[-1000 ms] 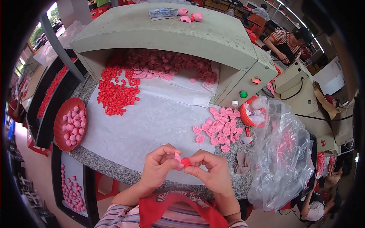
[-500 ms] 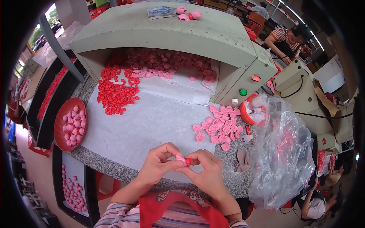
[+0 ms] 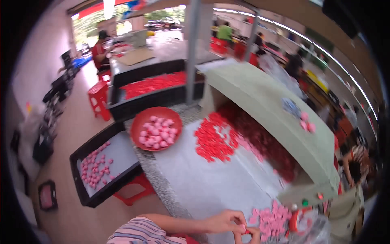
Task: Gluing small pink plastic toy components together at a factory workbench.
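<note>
Your left hand point(image 3: 224, 221) has its fingertips drawn together on a small pink-and-red piece point(image 3: 243, 229). Your right hand point(image 3: 254, 234), cut off by the lower edge, closes its fingers on the red end of it — blur hides the exact grip. The piece sits between your two hands, just left of the pile of pink petal shapes point(image 3: 271, 221). Ahead of you, red pieces point(image 3: 213, 140) lie spread on the white sheet point(image 3: 191, 175), by the mouth of the pale green housing point(image 3: 260, 87). To their left, a red bowl point(image 3: 135, 132) holds pink balls point(image 3: 156, 133).
</note>
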A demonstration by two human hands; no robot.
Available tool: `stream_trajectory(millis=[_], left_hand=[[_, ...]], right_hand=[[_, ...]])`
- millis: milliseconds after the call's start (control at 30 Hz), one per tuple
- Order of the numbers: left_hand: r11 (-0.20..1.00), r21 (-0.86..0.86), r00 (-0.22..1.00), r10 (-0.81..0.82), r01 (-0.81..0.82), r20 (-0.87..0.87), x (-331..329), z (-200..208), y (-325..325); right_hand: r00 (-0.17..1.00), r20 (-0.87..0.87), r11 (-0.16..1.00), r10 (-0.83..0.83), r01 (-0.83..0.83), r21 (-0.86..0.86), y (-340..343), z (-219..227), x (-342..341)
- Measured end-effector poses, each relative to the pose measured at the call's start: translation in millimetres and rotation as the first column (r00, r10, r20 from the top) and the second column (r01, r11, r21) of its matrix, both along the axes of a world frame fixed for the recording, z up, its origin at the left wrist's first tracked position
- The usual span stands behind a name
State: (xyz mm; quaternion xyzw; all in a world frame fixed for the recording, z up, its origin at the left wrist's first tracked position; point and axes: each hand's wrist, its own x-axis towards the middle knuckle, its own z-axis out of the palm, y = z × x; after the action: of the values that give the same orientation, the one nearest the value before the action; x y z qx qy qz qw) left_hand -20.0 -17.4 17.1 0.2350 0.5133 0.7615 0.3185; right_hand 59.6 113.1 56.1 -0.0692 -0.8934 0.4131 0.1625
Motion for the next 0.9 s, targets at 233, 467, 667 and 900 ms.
stream_trajectory(millis=[233, 467, 667, 900], left_hand=[[0.983, 0.062, 0.983, 0.178, -0.175, -0.05, 16.9, 5.7, 1.2], [0.954, -0.11, 0.953, 0.259, -0.278, -0.158, 10.8, 28.5, -1.3], [0.853, -0.171, 0.827, 0.399, -0.493, -0.397, 20.1, 28.4, 5.8], [0.91, -0.062, 0.906, 0.397, -0.409, -0.143, 20.5, 13.1, 3.2]], right_hand=[[0.993, 0.005, 0.993, 0.115, -0.115, 0.036, 8.8, -3.5, 1.9], [0.992, 0.056, 0.989, 0.112, -0.117, 0.096, 11.6, 2.0, -9.5], [0.985, -0.08, 0.958, 0.154, -0.129, 0.257, 10.4, 2.8, -9.6], [0.981, -0.084, 0.955, 0.176, -0.149, 0.256, -0.9, 9.6, -12.4]])
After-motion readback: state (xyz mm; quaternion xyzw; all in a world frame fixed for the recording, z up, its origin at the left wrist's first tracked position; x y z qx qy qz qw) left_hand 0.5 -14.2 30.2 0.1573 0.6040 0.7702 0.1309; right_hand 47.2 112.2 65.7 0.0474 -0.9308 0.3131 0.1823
